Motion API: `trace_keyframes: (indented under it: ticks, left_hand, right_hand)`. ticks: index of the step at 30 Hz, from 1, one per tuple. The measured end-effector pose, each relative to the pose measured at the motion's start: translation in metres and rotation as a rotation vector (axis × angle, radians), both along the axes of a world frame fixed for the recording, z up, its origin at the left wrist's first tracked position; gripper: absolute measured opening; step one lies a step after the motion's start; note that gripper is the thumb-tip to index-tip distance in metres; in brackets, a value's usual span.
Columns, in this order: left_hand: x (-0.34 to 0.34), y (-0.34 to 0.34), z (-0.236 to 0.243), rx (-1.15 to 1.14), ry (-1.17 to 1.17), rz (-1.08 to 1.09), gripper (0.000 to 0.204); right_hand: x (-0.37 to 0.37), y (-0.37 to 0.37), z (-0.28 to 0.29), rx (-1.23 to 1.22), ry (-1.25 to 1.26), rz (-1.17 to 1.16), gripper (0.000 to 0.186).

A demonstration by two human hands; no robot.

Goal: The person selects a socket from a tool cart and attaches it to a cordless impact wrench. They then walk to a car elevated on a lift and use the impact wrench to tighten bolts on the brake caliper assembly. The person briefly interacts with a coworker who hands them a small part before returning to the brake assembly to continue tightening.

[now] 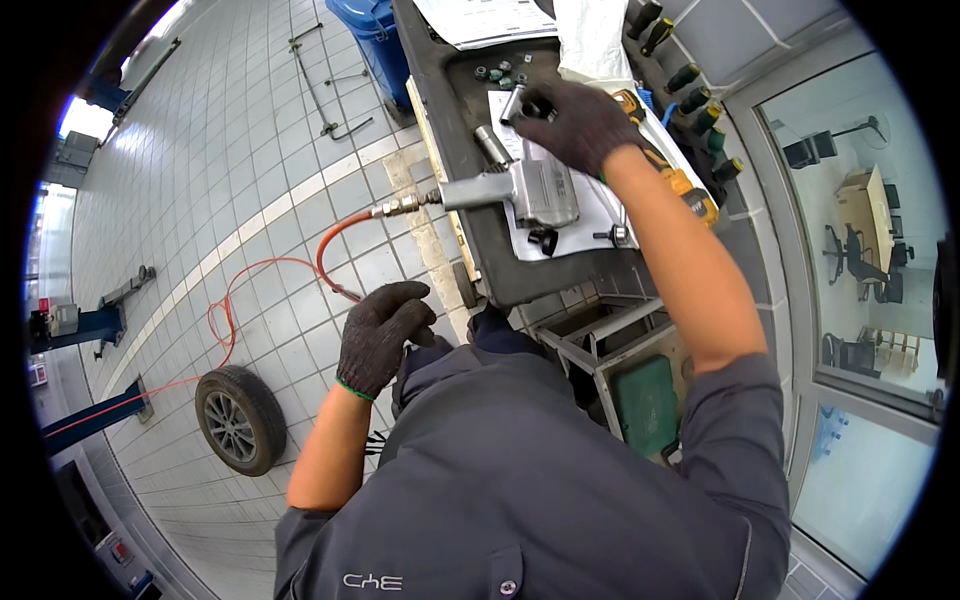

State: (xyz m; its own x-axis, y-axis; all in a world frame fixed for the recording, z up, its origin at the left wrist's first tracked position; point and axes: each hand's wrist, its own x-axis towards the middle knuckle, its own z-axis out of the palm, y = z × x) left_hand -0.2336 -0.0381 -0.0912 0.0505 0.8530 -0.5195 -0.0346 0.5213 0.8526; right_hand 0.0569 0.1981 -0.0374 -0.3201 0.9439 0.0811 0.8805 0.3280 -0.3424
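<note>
My right hand, in a dark glove, grips a small metal socket above the black bench top. Below it a silver pneumatic impact wrench lies on white paper, joined to a red-orange air hose. A long socket lies behind the wrench, several small sockets farther back. Right of the wrench are a spanner and a yellow power tool. My gloved left hand hangs off the bench, loosely curled with fingers apart, holding nothing.
A loose tyre lies on the tiled floor at left, near blue lift arms. A blue bin stands behind the bench. Handled tools line its right edge. A metal frame stands below, beside a glass door.
</note>
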Motion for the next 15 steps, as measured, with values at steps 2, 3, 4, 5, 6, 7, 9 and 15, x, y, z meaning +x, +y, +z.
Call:
trace_keyframes:
  ticks: [2, 3, 4, 5, 6, 7, 9, 15]
  left_hand:
    - [0.001, 0.020, 0.006, 0.035, 0.016, 0.035, 0.029]
    - [0.002, 0.026, 0.009, 0.049, 0.019, 0.062, 0.028]
    - [0.000, 0.035, 0.013, 0.057, 0.049, 0.068, 0.027]
    - [-0.002, 0.043, 0.017, 0.061, 0.077, 0.082, 0.026]
    - [-0.005, 0.052, 0.020, 0.066, 0.105, 0.092, 0.025]
    - [-0.009, 0.062, 0.023, 0.101, 0.040, 0.139, 0.024]
    - [-0.024, 0.082, 0.029, 0.098, -0.008, 0.161, 0.025]
    - [-0.077, 0.147, 0.024, 0.094, -0.017, 0.098, 0.032]
  right_hand:
    - [-0.022, 0.055, -0.014, -0.015, -0.156, 0.062, 0.038]
    - [-0.032, 0.075, -0.017, -0.072, -0.199, 0.094, 0.039]
    - [-0.036, 0.093, -0.029, -0.110, -0.197, 0.108, 0.040]
    - [-0.044, 0.106, -0.041, -0.149, -0.199, 0.132, 0.041]
    - [-0.048, 0.116, -0.052, -0.189, -0.201, 0.150, 0.042]
    - [-0.045, 0.124, -0.061, -0.183, -0.235, 0.173, 0.048]
    - [-0.047, 0.125, -0.070, -0.092, -0.253, 0.179, 0.052]
    - [0.005, 0.134, -0.029, -0.239, -0.160, 0.083, 0.047]
